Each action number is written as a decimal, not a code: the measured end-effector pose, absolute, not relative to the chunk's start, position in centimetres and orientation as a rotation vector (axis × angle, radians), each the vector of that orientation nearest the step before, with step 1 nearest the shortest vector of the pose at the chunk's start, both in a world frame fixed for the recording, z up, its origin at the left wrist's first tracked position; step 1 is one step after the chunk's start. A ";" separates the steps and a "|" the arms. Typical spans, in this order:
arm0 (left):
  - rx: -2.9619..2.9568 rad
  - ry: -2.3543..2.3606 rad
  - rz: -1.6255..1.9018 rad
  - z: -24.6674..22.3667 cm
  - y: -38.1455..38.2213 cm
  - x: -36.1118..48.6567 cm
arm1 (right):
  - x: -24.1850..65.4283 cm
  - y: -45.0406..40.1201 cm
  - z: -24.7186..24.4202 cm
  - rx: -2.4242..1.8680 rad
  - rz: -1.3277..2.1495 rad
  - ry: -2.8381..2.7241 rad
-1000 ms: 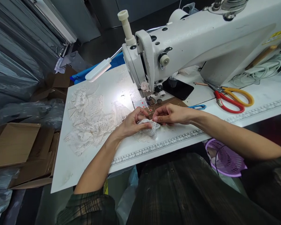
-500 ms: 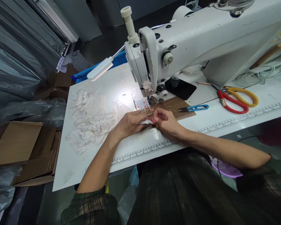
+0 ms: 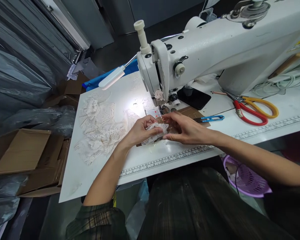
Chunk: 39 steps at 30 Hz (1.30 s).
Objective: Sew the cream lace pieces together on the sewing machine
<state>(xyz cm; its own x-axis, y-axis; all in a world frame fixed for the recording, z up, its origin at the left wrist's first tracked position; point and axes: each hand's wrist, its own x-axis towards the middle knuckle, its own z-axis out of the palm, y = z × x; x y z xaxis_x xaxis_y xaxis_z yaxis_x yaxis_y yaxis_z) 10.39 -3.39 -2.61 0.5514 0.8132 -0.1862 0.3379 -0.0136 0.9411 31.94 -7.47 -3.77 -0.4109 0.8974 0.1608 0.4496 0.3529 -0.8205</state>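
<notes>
A bunched piece of white lace fabric (image 3: pixel 162 128) is pinched in my left hand (image 3: pixel 140 130), with the thumb on top of it. My right hand (image 3: pixel 190 129) is at the fabric's right end, thumb and fingers spread apart around its tip; whether they touch it is hard to see. Both hands are just in front of the needle area of a white sewing machine (image 3: pixel 202 46). Under them lies a brown board (image 3: pixel 190 114), partly hidden by my hands. More white lace (image 3: pixel 100 133) lies in a crumpled heap on the table, left of my left hand.
On the white table (image 3: pixel 72 173), blue thread snips (image 3: pixel 212 118) lie right of my right hand. Beyond are scissors with red and yellow handles (image 3: pixel 252 113) and a black phone-like slab (image 3: pixel 196 98). A lamp (image 3: pixel 111 78) hangs left of the machine head. Below is a purple basket (image 3: pixel 252 183).
My right hand has gone from a closed pinch at the lace to spread fingers. The lace in my left hand is turned up and shows more. The view has shifted slightly.
</notes>
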 end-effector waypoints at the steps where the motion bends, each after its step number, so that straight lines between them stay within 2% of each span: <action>1: 1.597 0.991 0.496 -2.6 -3.4 10.3 | 31.7 -6.8 -4.0 -1.153 0.993 -1.996; 5: 1.532 0.952 0.456 -2.3 -3.0 9.7 | 31.6 -5.4 -4.2 -1.107 1.198 -1.975; 13: 1.693 1.032 0.487 -2.7 -2.5 9.2 | 32.1 -4.2 -3.5 -1.165 1.254 -2.087; 18: 1.805 1.209 0.591 -3.2 -2.2 9.1 | 31.5 -4.1 -4.3 -1.203 1.315 -1.755; 24: 1.560 1.073 0.653 -3.4 -2.1 9.0 | 31.3 -4.3 -5.0 -1.136 1.538 -1.462; 32: 1.435 1.033 0.621 -2.7 -2.7 9.5 | 31.7 -4.2 -5.3 -1.129 1.535 -1.530; 35: 1.365 1.045 0.646 -2.7 -3.1 10.1 | 31.5 -4.6 -5.3 -1.173 1.386 -1.698; 39: 1.279 1.073 0.657 -2.5 -3.5 10.4 | 31.4 -5.1 -5.3 -1.243 0.719 -1.899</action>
